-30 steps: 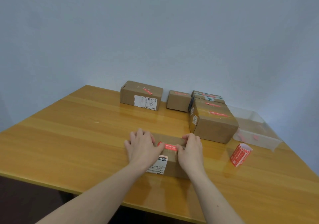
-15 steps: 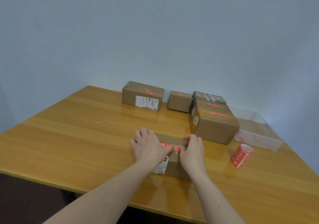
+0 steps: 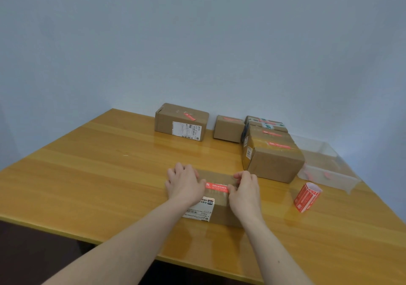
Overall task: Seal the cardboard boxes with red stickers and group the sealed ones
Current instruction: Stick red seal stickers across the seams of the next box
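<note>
A low cardboard box (image 3: 219, 207) with a white shipping label lies on the table in front of me. A red sticker (image 3: 216, 187) runs along its top seam. My left hand (image 3: 184, 184) rests flat on the box's left end, thumb at the sticker's left tip. My right hand (image 3: 245, 191) lies on the right end, fingers bent onto the top and thumb pressing the sticker's right tip. Behind, several boxes with red stickers stand grouped: one large (image 3: 273, 159) close by, a small one (image 3: 228, 128) further back, another (image 3: 181, 122) at the far left.
A roll of red stickers (image 3: 306, 200) stands to the right of the box. A clear plastic tray (image 3: 327, 170) with a few red scraps sits at the far right. The wooden table (image 3: 98, 174) ends close to me; a plain wall stands behind.
My hands moved together at the sticker's middle, then spread apart again along it toward the box's ends. The box stays in place.
</note>
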